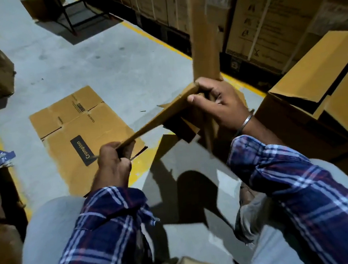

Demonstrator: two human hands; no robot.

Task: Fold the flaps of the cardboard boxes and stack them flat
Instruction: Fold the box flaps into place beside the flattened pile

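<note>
Collapsed cardboard box (162,115) held up in the air above the grey floor (101,60), seen edge-on, one flap (203,40) blurred and pointing upward. Gripped at the near low end by the left hand (111,162), fingers curled round the edge. Gripped at the far upper corner by the right hand (219,103), thumb pressed on top, fingers wrapped behind; metal bangle (246,122) on that wrist. Checked blue sleeves (298,183) on both arms. Below and to the left, flattened box (83,137) lying on the floor with a dark printed label. To the right, open box (324,98) with flaps raised. Behind, along a yellow floor line (157,39), stacked printed cartons (274,13).
</note>
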